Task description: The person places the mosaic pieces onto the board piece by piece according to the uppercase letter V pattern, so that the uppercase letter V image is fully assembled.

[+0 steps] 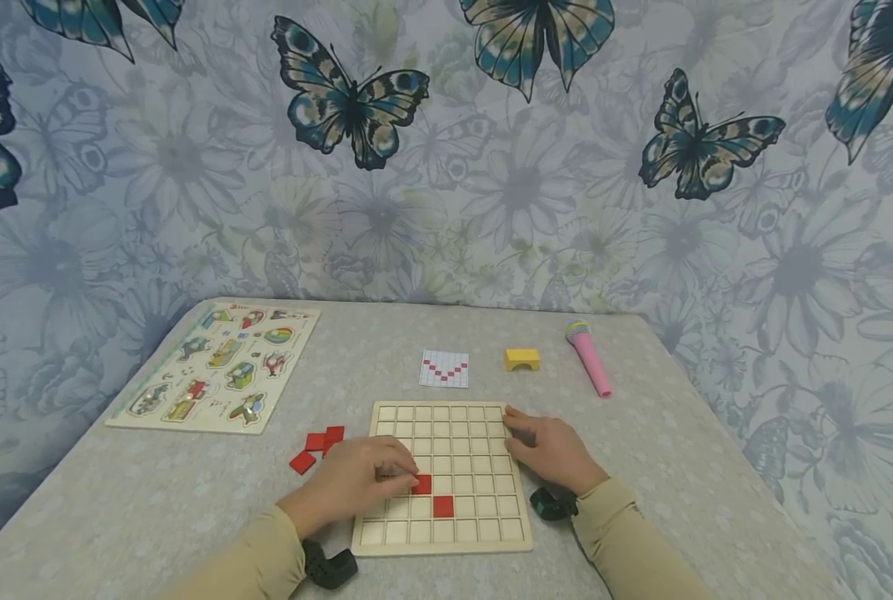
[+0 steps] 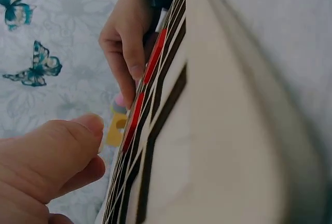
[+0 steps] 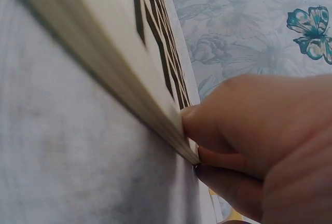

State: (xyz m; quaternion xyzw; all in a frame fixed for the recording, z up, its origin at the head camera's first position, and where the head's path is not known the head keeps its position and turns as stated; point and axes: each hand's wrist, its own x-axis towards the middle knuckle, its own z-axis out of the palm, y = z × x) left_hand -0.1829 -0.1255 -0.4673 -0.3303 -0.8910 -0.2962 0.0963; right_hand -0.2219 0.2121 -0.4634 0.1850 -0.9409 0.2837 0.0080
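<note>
A wooden grid board [image 1: 480, 531] lies on the table with two red square tiles in neighbouring diagonal cells. My left hand [image 1: 360, 475] hovers over its left side, thumb and fingertips close to the upper red tile [image 1: 423, 485]. The lower red tile [image 1: 443, 507] lies flat in its cell. In the left wrist view, the left thumb [image 2: 78, 136] is apart from the board, and no tile shows between thumb and finger. My right hand [image 1: 555, 450] grips the board's right edge; the right wrist view shows the thumb [image 3: 199, 125] on the rim and fingers against the side.
Several loose red tiles [image 1: 302, 462] lie left of the board, one partly behind the left hand. Beyond the board are a pattern card [image 1: 444, 369], a yellow arch block [image 1: 522, 359] and a pink toy microphone [image 1: 591, 362]. A picture puzzle board [image 1: 214, 367] lies far left.
</note>
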